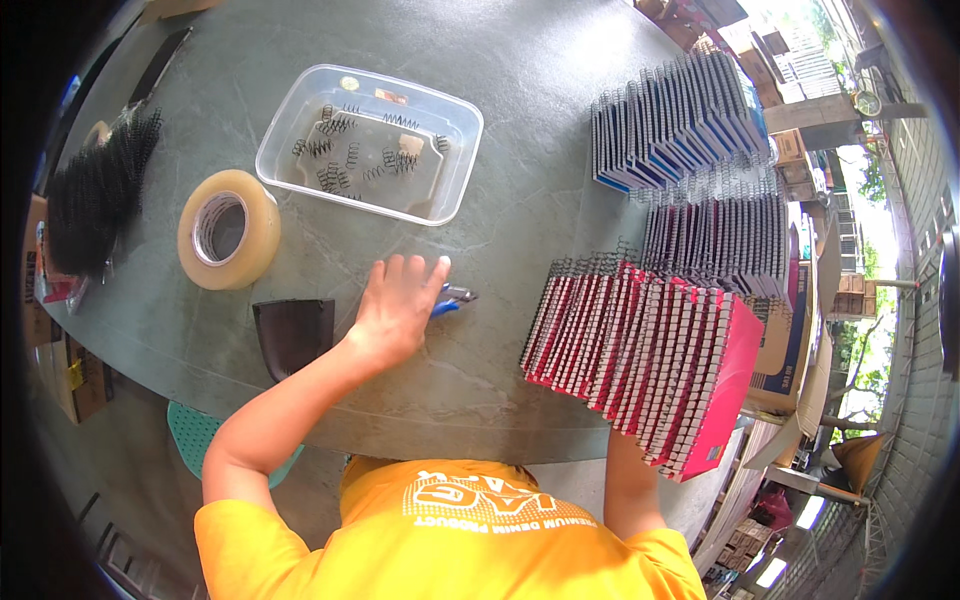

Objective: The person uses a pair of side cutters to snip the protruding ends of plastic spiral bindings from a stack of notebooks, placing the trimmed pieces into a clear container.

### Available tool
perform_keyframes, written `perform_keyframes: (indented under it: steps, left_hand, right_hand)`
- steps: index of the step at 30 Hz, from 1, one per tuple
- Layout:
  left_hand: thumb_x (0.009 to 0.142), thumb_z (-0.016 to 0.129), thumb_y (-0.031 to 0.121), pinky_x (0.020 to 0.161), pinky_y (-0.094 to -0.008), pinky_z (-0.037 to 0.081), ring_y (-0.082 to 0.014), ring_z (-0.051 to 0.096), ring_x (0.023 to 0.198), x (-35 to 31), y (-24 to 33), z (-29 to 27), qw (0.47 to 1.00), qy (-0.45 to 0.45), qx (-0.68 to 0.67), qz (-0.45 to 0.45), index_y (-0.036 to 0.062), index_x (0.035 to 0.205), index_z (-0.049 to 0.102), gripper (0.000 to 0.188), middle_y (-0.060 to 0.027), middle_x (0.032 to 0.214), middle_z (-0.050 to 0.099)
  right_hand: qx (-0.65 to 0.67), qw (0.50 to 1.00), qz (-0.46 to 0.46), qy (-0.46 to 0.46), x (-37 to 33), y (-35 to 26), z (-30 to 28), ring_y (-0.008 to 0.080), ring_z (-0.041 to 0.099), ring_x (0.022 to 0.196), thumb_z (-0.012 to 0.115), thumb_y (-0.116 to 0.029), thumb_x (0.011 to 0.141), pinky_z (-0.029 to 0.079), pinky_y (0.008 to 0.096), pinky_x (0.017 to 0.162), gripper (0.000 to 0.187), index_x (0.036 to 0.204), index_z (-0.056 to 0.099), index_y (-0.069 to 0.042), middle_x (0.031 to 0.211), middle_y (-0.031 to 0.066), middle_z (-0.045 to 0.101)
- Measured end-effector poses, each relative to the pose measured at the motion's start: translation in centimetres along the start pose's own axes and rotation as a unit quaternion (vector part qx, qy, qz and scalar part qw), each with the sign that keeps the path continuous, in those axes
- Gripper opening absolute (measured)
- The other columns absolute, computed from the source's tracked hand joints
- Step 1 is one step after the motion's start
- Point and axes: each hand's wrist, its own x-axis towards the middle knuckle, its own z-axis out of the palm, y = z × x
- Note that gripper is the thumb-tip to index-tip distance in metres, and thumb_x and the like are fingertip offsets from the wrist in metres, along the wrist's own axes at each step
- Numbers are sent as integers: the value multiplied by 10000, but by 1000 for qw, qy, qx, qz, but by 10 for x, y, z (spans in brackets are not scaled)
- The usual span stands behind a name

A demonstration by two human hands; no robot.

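My left hand [393, 305] lies over the grey table with its fingers stretched out. Beside its thumb is a small cutting tool with blue handles and a metal head [460, 293]; the hand partly covers it, and no grip on it shows. My right forearm [632, 485] goes behind a slanted row of pink spiral notebooks [650, 350], which hides that hand and its fingers. Ahead of my left hand, a clear plastic box [455, 190] holds several short black wire coils [352, 155]. A dark, curved black piece [293, 335] sits left of my wrist.
A large roll of clear tape [262, 240] stands at the left, near a heap of black coils [105, 190]. Blue spiral notebooks [680, 125] and purple-grey ones [715, 245] stand at the right. Cardboard boxes [785, 350] are past the table's right edge; a green stool [195, 435] is below left.
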Motion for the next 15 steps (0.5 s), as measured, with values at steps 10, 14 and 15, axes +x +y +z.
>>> perform_keyframes:
  steps: [10, 14, 15]
  left_hand:
    - [859, 645, 323, 637, -296, 449, -122, 503, 659, 20, 113, 2, 727, 85, -672, -112, 36, 992, 517, 341, -49, 730, 553]
    - [868, 630, 297, 687, -330, 447, -193, 523, 740, 23, 159, 8, 730, 230, -632, -116, 32, 1044, 488, 349, -105, 874, 534]
    - [870, 627, 291, 698, -339, 446, -214, 527, 757, 23, 162, 12, 727, 255, -626, -120, 30, 1056, 482, 352, -119, 904, 527]
  right_hand:
    - [18, 996, 80, -27, 5, 21, -25, 292, 431, 1240, 297, -599, 920, 339, 442, 1050, 743, 1255, 473, 40, 1328, 213, 452]
    - [-13, 996, 83, -41, 15, -2, -41, 293, 425, 1246, 295, -604, 918, 332, 445, 1055, 748, 1257, 473, 39, 1331, 214, 448]
    - [-18, 995, 87, -47, 20, -6, -45, 294, 423, 1248, 295, -606, 918, 330, 445, 1057, 750, 1257, 473, 39, 1332, 214, 447]
